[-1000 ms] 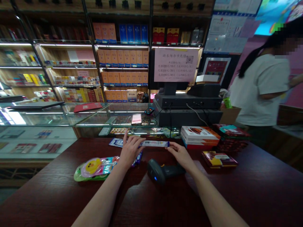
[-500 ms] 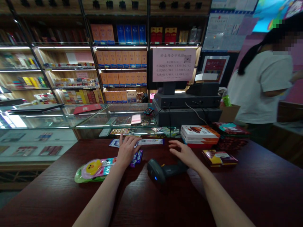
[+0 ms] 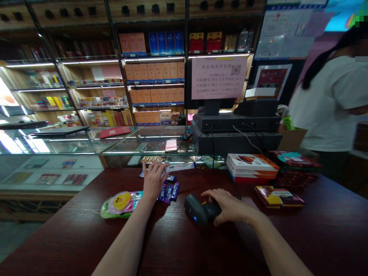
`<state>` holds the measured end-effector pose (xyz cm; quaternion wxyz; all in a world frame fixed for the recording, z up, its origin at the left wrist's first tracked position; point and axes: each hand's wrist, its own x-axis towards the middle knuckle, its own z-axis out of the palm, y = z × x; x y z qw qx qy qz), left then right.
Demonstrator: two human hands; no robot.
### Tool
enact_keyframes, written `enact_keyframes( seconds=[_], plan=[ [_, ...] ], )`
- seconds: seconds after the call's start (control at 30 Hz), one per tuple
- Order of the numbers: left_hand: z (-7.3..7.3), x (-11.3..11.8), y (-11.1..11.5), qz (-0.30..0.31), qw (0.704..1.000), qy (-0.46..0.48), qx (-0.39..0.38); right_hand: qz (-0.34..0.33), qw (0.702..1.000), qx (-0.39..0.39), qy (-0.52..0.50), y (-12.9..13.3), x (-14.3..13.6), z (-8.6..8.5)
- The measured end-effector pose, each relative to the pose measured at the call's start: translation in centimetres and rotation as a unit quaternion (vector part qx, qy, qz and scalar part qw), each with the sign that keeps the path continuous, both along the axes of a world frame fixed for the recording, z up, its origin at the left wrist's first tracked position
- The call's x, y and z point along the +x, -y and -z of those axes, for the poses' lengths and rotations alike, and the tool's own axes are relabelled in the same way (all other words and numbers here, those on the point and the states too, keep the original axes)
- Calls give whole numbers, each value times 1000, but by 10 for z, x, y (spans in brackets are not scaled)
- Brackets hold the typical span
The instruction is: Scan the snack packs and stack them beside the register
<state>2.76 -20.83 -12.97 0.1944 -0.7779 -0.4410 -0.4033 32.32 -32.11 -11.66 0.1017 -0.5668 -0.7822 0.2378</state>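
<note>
My left hand (image 3: 154,179) is closed on a long blue-and-white packet (image 3: 181,166) near the table's far edge; the packet slants, its right end higher. Just below lie several small purple packets (image 3: 169,193), partly covered by the hand. A flat pack with a yellow duck face (image 3: 121,202) rests left of my left forearm. My right hand (image 3: 227,205) wraps around the handle of a black barcode scanner (image 3: 197,209), thumb on the near side and fingers on the far side. A blue light shows on the scanner's head, which points left.
Stacked white-and-orange boxes (image 3: 250,165), dark red packs (image 3: 296,168) and yellow-and-maroon packs (image 3: 278,196) occupy the right side. Behind stands a cash register with a screen bearing a pink sign (image 3: 218,78). A glass counter (image 3: 143,140) borders the table. A person (image 3: 330,99) stands at right.
My right hand has come down and closed around the scanner's handle. The long packet under my left hand has tilted, its right end rising, and another purple packet shows beneath. The view has shifted slightly.
</note>
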Motion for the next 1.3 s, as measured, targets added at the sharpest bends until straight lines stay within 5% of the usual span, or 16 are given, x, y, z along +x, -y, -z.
enact_keyframes(
  seconds=[0.4,0.6,1.3],
  plan=[
    [5,-3,-3,-19,1000,13,2,-12,995,88,-49,-6,2,5],
    [5,-1,-3,-26,999,19,16,-18,984,155,-80,-6,1,-9],
    [6,0,-2,-61,997,39,26,8,971,140,-192,1,-6,-21]
  ],
)
